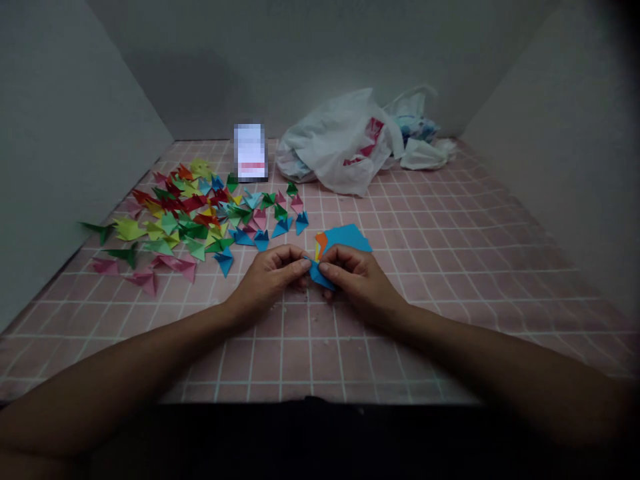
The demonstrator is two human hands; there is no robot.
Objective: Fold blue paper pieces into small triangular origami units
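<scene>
Between my two hands is a small folded piece of blue paper (321, 276), held above the table. My left hand (280, 270) pinches its left edge between thumb and forefinger. On its other side, my right hand (363, 277) pinches it in the same way. Just behind my right hand lie sheets of blue paper (349, 237), with orange paper (323, 244) and a bit of yellow showing at their left. To the left of my hands spread many folded paper cranes (195, 230) in red, green, yellow, pink and blue.
A lit phone (251, 152) with a blurred screen stands behind the cranes. White plastic bags (345, 143) sit along the back wall, with a crumpled white packet (425, 153) at their right. A pink checked cloth (465, 280) covers the table; grey walls enclose three sides.
</scene>
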